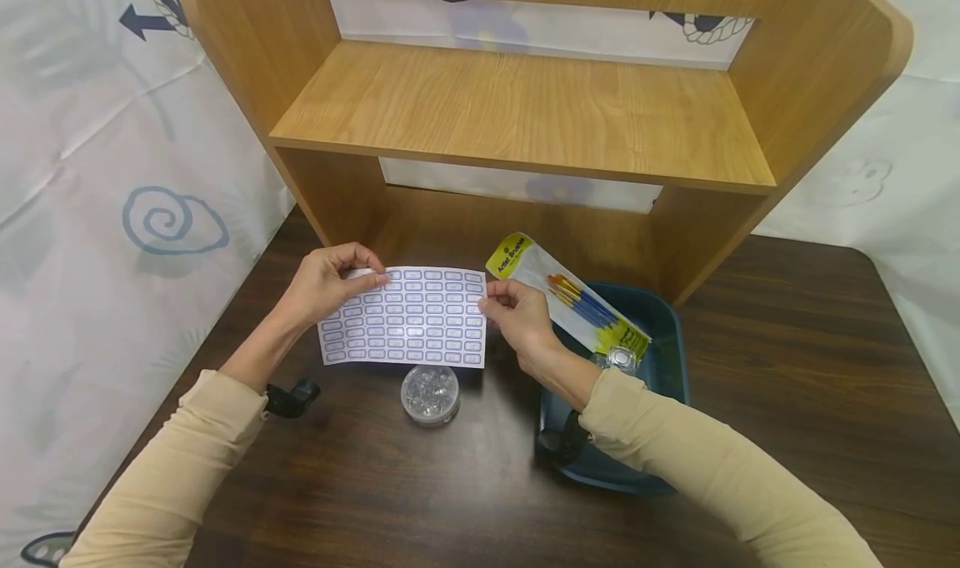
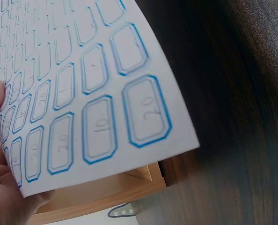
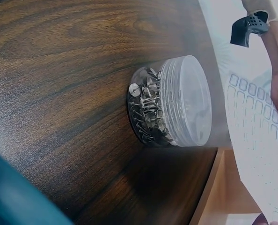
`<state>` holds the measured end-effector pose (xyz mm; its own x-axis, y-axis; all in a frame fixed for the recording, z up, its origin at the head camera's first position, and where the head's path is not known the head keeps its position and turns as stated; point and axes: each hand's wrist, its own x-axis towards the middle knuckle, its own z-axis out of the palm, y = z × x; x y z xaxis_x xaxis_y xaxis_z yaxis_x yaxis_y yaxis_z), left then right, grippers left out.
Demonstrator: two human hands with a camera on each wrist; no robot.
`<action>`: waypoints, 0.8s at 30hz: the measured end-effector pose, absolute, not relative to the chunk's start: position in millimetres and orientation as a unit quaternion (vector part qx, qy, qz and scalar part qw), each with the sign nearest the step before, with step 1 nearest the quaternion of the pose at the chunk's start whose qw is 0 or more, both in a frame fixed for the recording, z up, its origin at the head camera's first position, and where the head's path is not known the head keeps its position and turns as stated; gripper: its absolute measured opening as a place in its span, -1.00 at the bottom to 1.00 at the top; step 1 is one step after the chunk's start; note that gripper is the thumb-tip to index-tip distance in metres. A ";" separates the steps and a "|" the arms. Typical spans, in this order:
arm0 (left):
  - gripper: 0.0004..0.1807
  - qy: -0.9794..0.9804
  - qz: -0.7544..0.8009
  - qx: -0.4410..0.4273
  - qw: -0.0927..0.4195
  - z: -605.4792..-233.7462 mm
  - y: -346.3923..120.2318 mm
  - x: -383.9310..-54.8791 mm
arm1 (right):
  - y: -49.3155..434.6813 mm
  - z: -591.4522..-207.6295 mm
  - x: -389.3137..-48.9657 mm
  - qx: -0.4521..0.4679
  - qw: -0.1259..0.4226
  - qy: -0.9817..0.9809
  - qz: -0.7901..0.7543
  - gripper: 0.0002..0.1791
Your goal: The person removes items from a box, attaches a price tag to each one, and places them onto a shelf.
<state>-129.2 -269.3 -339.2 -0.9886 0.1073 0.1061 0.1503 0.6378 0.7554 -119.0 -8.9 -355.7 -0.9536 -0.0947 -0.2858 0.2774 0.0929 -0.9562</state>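
A white sheet of sticker labels (image 1: 408, 322) with blue-bordered boxes is held up over the table. My left hand (image 1: 330, 283) pinches its upper left edge between thumb and fingers. At the right edge, my right hand (image 1: 522, 314) pinches the sheet near its upper corner. In the left wrist view, faint handwritten numbers such as 10 and 20 show in some label boxes (image 2: 99, 129). Just below the sheet, a clear round jar (image 1: 430, 395) with its lid on stands on the table. Metal thumbtacks (image 3: 150, 110) fill it, seen through its side in the right wrist view.
A dark teal tray (image 1: 678, 360) lies under my right forearm. A packet of artist brushes (image 1: 577, 297) leans across its far edge, beside a small clear object (image 1: 621, 358) that is partly hidden by my sleeve. Behind stands a wooden shelf unit (image 1: 525, 110) on the dark wood table (image 1: 337, 485).
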 end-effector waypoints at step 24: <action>-0.94 -0.783 -0.607 -0.027 -0.136 -342.2 -284.4 -131.4 | -9.6 -351.7 -120.0 0.065 0.149 0.725 -0.669 -0.80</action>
<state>-131.4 -284.4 -342.2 -0.9617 0.2072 -0.1794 -0.1220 0.2623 0.9572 -120.0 -9.6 -351.7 -0.9473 -0.1051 -0.3026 0.2933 0.0954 -0.9512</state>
